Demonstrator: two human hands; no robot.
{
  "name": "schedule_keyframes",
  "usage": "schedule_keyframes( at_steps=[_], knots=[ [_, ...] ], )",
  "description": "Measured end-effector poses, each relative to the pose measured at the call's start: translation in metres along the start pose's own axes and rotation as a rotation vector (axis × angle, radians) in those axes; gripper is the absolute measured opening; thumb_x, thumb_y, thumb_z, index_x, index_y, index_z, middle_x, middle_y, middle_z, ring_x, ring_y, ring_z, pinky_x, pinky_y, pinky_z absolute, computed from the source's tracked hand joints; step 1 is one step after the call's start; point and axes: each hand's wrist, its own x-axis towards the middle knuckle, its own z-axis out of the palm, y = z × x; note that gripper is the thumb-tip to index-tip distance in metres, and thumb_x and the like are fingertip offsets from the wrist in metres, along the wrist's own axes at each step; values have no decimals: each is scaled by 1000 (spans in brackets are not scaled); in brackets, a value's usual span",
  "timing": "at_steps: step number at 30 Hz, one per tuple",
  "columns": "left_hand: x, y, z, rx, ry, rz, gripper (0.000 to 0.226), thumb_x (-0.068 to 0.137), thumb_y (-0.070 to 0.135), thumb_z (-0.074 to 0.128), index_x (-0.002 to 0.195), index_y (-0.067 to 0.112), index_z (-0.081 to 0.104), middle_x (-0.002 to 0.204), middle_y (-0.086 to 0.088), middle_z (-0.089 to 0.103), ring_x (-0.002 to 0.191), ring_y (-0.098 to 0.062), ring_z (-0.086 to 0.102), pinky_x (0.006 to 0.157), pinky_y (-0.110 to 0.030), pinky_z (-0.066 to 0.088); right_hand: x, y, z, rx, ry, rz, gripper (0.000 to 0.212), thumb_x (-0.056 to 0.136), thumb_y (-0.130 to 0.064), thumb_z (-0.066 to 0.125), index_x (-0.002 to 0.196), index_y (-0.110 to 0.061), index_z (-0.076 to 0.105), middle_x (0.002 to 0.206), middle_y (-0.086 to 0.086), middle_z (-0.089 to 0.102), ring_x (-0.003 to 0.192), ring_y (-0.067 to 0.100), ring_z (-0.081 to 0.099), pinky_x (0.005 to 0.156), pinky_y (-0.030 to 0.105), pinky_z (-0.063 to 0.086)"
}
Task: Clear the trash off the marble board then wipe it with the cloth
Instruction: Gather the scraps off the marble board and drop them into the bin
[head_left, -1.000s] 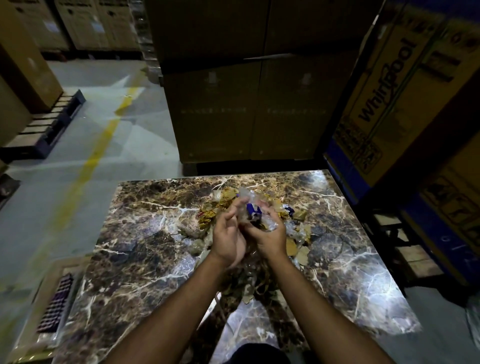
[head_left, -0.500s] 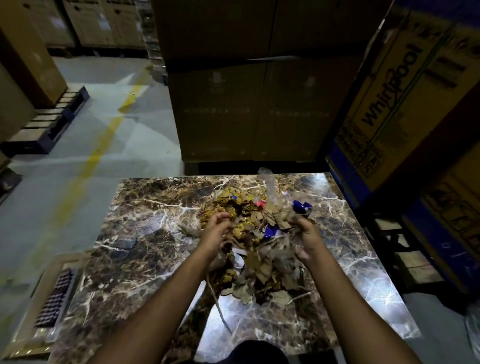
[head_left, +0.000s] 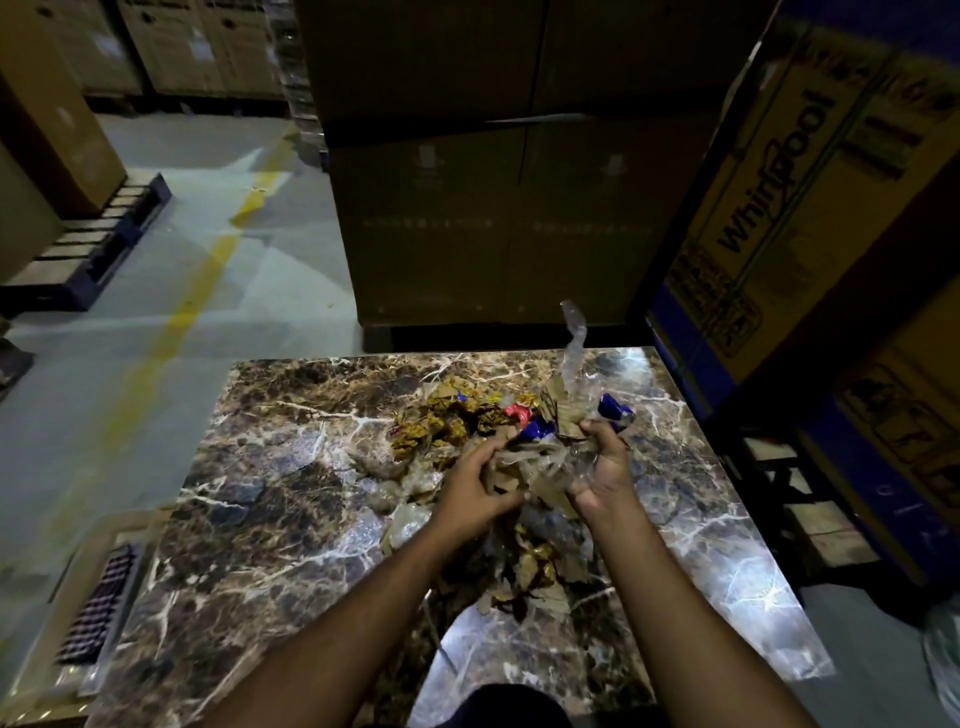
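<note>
Marble board (head_left: 270, 519) fills mid-frame; both hands, left hand (head_left: 475, 491) and right hand (head_left: 605, 475), have fingers curled round a trash pile (head_left: 540, 467) at its centre. Checked cloth (head_left: 98, 603) sits in a tray (head_left: 31, 680), lower left.

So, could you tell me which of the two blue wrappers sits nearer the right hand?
The blue wrapper poking out above the right hand; the other blue wrapper lies further left, between both hands.

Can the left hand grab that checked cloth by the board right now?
Probably not yet: the left hand grips crumpled brown paper and plastic trash, though nothing covers the dark checked cloth left of the brown marble board.
</note>
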Motion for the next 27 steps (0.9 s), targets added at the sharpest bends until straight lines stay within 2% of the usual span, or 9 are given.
schedule_keyframes(
  at_steps=[4,5,8,9,12,18,21,24,27],
  knots=[
    [10,4,-11,-194,81,-46,47,79,8,83,114,34,66,119,1,66,111,-21,64,84,-25,57,1,4,2,-47,87,-34,24,89,-8,65,68,-14,77,73,2,73,76,23,66,78,43,52],
    [11,8,-13,-280,106,-81,47,78,3,81,110,35,68,117,-1,68,109,-25,66,85,-34,60,-3,6,6,-42,101,-41,7,82,-12,73,77,-10,77,73,3,74,78,25,67,76,44,53],
    [14,24,-14,-542,179,-145,44,76,-6,73,102,30,72,118,-12,68,103,-32,68,86,-52,60,10,24,0,-59,132,-63,111,44,-24,98,142,-2,51,99,15,75,89,32,72,66,45,59],
    [15,30,-14,-659,200,-159,42,79,-10,67,102,25,72,118,-14,67,99,-31,68,82,-48,61,4,26,4,-94,131,-76,116,48,-21,97,149,-3,42,103,17,73,86,30,73,63,44,59],
    [20,43,-15,-938,260,-181,37,87,-10,57,111,16,68,117,-14,68,98,-29,65,85,-46,55,-12,33,18,-148,159,-147,67,83,4,72,140,-13,41,104,16,69,82,26,68,65,44,58],
    [26,66,-21,-1084,268,-119,46,77,24,75,122,20,65,111,-7,73,97,-24,69,75,-37,59,-15,53,24,-254,83,-159,60,83,8,73,126,-29,55,131,20,63,107,37,68,84,50,59],
    [29,66,-30,-921,140,-58,56,74,36,81,127,24,65,134,-5,65,119,-25,64,95,-46,56,-12,54,18,-506,-46,-302,49,74,4,83,105,-30,69,117,14,72,112,38,68,97,58,55],
    [28,65,-34,-633,12,7,66,69,42,84,131,39,63,144,0,57,129,-22,57,100,-49,54,-17,48,14,-834,-172,-447,62,63,-23,81,123,-30,66,127,5,69,118,25,66,96,56,56],
    [30,61,-37,-432,-56,63,73,69,35,89,135,48,58,141,9,58,131,-16,55,101,-47,54,-15,40,14,-1042,-322,-506,85,70,-5,76,142,-40,49,146,-7,54,133,16,54,99,47,56]
  ],
)
